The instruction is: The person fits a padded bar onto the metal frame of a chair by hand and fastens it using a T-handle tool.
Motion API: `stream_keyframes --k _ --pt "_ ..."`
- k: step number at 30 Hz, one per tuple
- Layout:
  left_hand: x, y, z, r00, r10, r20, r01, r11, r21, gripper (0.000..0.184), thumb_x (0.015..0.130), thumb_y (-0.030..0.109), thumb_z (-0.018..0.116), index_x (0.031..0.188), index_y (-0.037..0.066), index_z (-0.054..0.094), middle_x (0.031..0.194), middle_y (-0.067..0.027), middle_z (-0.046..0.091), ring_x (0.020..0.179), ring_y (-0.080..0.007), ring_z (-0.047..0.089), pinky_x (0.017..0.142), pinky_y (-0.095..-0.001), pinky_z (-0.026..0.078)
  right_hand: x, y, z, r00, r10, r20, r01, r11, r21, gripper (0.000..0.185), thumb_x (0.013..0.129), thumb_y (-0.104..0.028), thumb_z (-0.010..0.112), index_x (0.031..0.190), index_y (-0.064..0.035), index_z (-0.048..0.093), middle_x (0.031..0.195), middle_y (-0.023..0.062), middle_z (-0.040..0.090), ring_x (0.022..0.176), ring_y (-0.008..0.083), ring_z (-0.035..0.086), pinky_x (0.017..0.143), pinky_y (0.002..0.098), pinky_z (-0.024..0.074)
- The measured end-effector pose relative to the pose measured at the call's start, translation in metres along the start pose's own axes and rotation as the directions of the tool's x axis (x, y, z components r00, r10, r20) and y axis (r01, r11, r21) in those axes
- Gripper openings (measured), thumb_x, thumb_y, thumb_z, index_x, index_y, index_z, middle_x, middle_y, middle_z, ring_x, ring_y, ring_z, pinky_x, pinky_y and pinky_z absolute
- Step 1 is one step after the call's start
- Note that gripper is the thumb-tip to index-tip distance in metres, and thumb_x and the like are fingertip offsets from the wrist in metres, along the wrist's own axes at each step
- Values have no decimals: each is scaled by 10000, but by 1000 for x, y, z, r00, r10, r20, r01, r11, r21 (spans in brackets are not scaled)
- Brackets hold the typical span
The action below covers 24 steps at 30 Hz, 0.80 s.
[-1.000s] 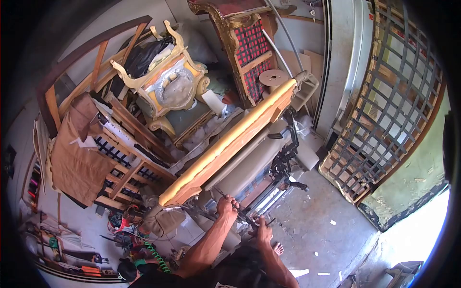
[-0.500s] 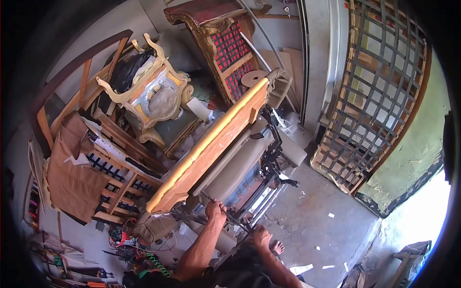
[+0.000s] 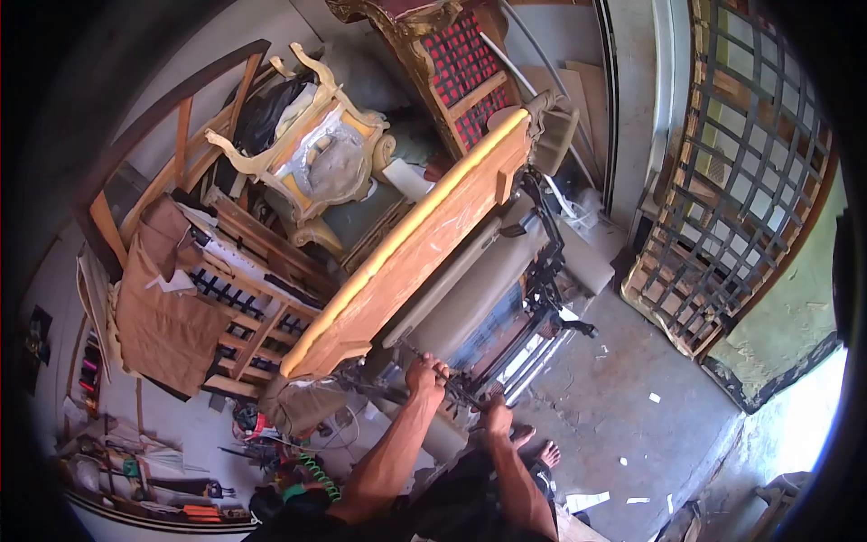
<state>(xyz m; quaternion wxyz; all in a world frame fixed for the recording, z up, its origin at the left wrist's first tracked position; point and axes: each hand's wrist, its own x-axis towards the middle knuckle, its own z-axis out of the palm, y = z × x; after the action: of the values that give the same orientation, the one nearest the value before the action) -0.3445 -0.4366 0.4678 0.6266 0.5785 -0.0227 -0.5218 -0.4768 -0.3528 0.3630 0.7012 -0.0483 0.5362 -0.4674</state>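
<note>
My left hand (image 3: 426,372) has its fingers curled at the near end of a dark metal mechanism, beside the beige padded seat part (image 3: 470,307). What lies inside that grip is too small to make out. Close by on the right, my right hand (image 3: 496,414) is closed at the lower end of the metal frame (image 3: 524,366), its contents hidden. Beyond both hands a long wooden board (image 3: 415,257) with a yellow foam edge stands tilted over the seat part.
An ornate chair frame (image 3: 334,167) stands at the back left, near a brown cloth (image 3: 167,325) on slatted wood. A webbed frame (image 3: 741,172) leans at the right. Paper scraps (image 3: 587,500) lie on the floor, and tools (image 3: 203,513) at the lower left.
The view has shifted. The wooden board now shows more of its face and leans differently. My right hand is nearer to the metal frame's lower end and my left hand.
</note>
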Motion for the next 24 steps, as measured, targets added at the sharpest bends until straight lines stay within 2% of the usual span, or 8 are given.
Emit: stream_keyframes --k 2,5,7,9,14,20,21,24 --pt "3 -4 -10 996 -59 -74 60 998 10 149 1005 187 562 899 106 497 715 -15 461 601 -156 460 494 -315 409 -17 -21 -3 945 325 32 -327 941 86 494 949 -438 479 792 -14 677 553 60 563 373 140 345 369 320 265" --pt "7 -5 -15 998 -62 3 61 993 102 124 1008 210 563 972 95 537 809 -22 524 663 -155 524 621 -340 531 -52 -57 -17 931 246 268 -246 969 -36 385 944 -408 588 772 -75 674 531 -26 428 431 118 369 413 299 275" --pt "-8 -8 -21 997 -59 53 54 994 98 111 1014 201 551 992 93 543 868 -29 559 745 -149 561 733 -354 556 -71 -48 -26 967 -100 235 182 914 -362 336 927 -350 648 952 -25 729 598 -24 537 539 82 478 508 262 355" --pt "-20 -9 -16 999 -38 29 35 992 122 108 1018 206 542 999 99 544 861 -24 562 742 -153 565 751 -352 553 -83 -33 -27 852 -419 314 516 774 -366 287 930 -286 651 1030 -26 722 666 -1 591 610 78 522 570 262 417" --pt "-16 -3 -21 991 -51 127 41 996 82 77 1016 180 537 1007 105 540 855 -14 567 751 -154 573 775 -366 555 -87 -40 -21 625 -644 441 766 401 -502 166 907 -155 643 985 -18 695 815 216 682 761 387 670 717 458 528" --pt "-16 0 -22 990 -54 134 48 998 46 58 1011 156 535 1040 106 546 867 -16 575 774 -159 588 817 -390 546 -87 -52 -19 399 -726 560 823 14 -568 121 903 -140 648 928 -27 681 773 196 668 724 381 663 673 476 510" --pt "-15 0 -22 990 -59 131 56 998 23 65 1010 155 536 1052 106 552 876 -20 581 782 -163 594 825 -394 544 -86 -51 -16 398 -725 563 823 11 -568 121 903 -140 648 928 -27 681 773 196 668 724 381 663 673 476 510" --pt "-13 3 -28 984 -96 147 96 995 11 76 1008 144 536 1071 106 555 897 -31 588 789 -168 596 832 -401 544 -83 -41 -12 760 -534 370 622 434 -651 200 954 -171 590 877 -17 691 642 193 599 562 366 606 556 440 468"
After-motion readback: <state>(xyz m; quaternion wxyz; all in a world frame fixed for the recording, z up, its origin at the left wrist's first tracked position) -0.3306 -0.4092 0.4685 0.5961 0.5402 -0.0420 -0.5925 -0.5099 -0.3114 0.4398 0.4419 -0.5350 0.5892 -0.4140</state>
